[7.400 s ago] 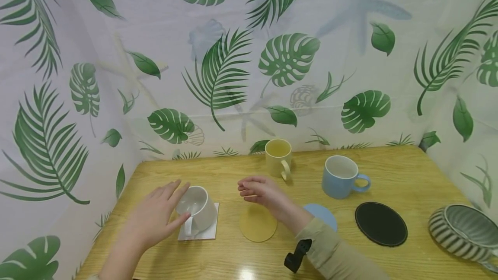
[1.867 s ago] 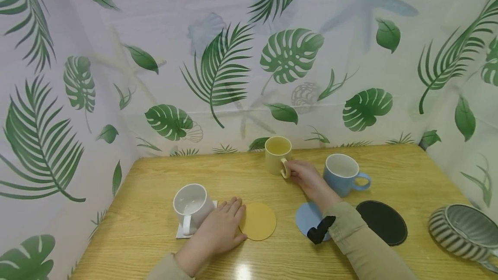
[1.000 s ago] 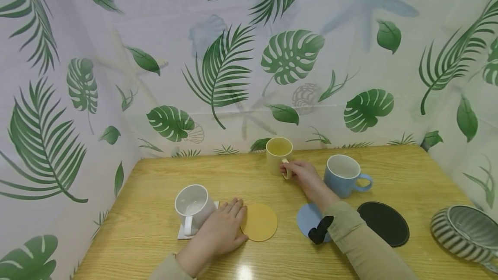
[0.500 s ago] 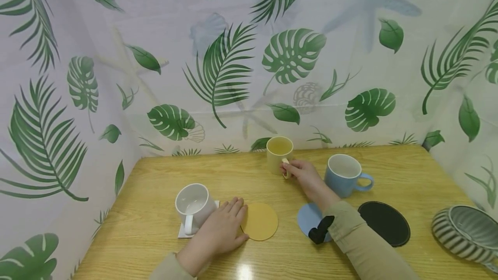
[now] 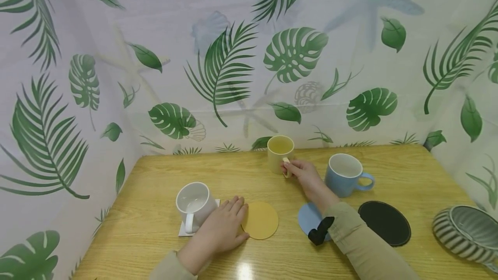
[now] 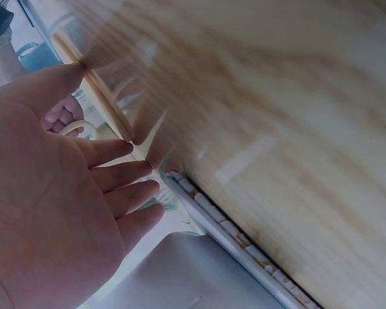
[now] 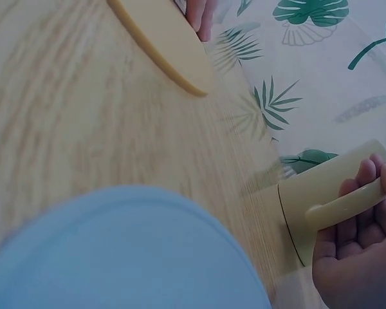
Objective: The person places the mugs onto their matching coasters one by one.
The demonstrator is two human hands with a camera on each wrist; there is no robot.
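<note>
In the head view the yellow mug (image 5: 275, 162) stands near the table's back edge, and my right hand (image 5: 311, 181) pinches its handle. The right wrist view shows this hand (image 7: 363, 248) with fingers curled at the handle of the upright yellow mug (image 7: 321, 187). My left hand (image 5: 222, 228) rests with extended fingers between the white mug and the yellow coaster (image 5: 261, 220), its fingertips at the coaster's left edge. In the left wrist view the fingers of my left hand (image 6: 71, 174) reach down to the tabletop beside the coaster (image 6: 103, 96). The white mug (image 5: 194, 202) stands on a white square coaster (image 5: 184, 230).
A blue mug (image 5: 342, 178) stands right of my right hand. Beneath that forearm lies a blue coaster (image 5: 307, 218), partly covered. Further right are a black coaster (image 5: 385, 223) and a striped grey cup (image 5: 459, 237). Leaf-patterned cloth (image 5: 233, 133) rises behind the table.
Since the earliest frame, my right hand has moved back and right to the yellow mug's handle, and my left hand has moved from the white mug down beside the yellow coaster. Lately both stay still.
</note>
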